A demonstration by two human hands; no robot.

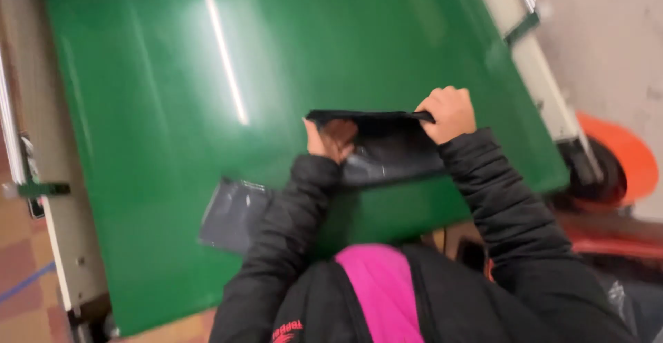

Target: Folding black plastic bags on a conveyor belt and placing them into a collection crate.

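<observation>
Between both hands, glossy black plastic bag (387,146), mouth edge taut.

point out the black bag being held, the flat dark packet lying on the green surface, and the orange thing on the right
black bag (394,151), head view, on its glossy front face below the top edge
flat dark packet (231,213), head view, on its middle
orange thing (632,153), head view, on its curved upper part
</observation>
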